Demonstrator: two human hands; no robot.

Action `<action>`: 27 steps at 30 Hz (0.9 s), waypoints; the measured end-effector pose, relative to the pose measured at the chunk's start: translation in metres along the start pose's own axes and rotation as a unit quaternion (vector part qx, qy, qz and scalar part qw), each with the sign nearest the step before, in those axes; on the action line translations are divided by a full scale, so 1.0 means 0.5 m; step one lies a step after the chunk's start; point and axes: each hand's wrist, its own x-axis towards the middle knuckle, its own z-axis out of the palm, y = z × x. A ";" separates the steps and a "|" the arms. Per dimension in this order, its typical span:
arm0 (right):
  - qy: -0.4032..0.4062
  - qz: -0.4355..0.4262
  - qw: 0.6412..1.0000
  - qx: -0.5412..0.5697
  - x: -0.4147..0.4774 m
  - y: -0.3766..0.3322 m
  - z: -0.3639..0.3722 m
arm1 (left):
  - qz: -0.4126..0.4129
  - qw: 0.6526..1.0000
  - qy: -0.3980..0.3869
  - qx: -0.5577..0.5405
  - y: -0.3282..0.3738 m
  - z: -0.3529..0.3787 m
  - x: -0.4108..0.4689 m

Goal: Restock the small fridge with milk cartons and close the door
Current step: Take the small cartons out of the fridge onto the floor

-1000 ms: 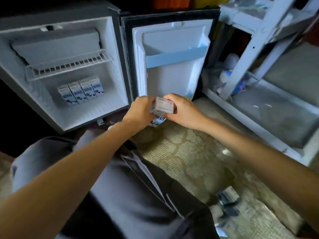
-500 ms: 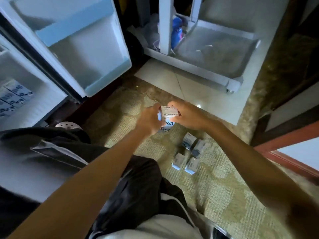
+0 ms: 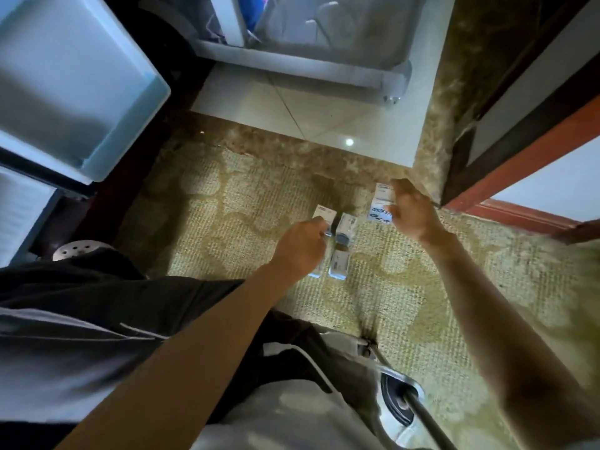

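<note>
Sitting on the floor, by the look of it. Dark trousers filling the lower left of the frame, some shiny metal thing at the bottom right, too blurry to name. Two bare forearms reaching up from the bottom edge toward the middle.

Around mid-frame, on the patterned beige rug, a little cluster of milk cartons packed close together:
- front right carton, lying on the rug
- front left carton, mostly hidden under the left wrist
- back right carton, just past the front right one
- back left carton, right at the left fingertips

Left hand down on the cluster, fingers curled over the back left carton. Touching it for sure; can't tell if actually gripped or just resting there.

Right hand a bit further out and to the right, fingers clamped on the held carton, printed face toward the camera. Near the cluster but clearly apart from it.

Further up: pale tile floor past the rug's edge, and a white rack standing on it along the top of the frame. Reddish wooden door frame cutting across the upper right.

Upper left corner: fridge door wide open, pale blue door shelf empty-handed toward the camera. Just a sliver of the white fridge interior at the left edge, well apart from all the cartons. Also a small white round perforated thing on the floor below it, no clue what.
</note>
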 end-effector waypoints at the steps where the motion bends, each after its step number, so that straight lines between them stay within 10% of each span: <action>1: 0.001 0.015 1.000 -0.001 -0.002 0.017 0.012 | -0.003 1.000 -0.006 0.004 -0.003 0.002 -0.002; 27: -0.070 0.138 0.988 0.017 0.014 0.017 0.168 | -0.007 1.000 -0.013 0.005 -0.047 -0.009 -0.003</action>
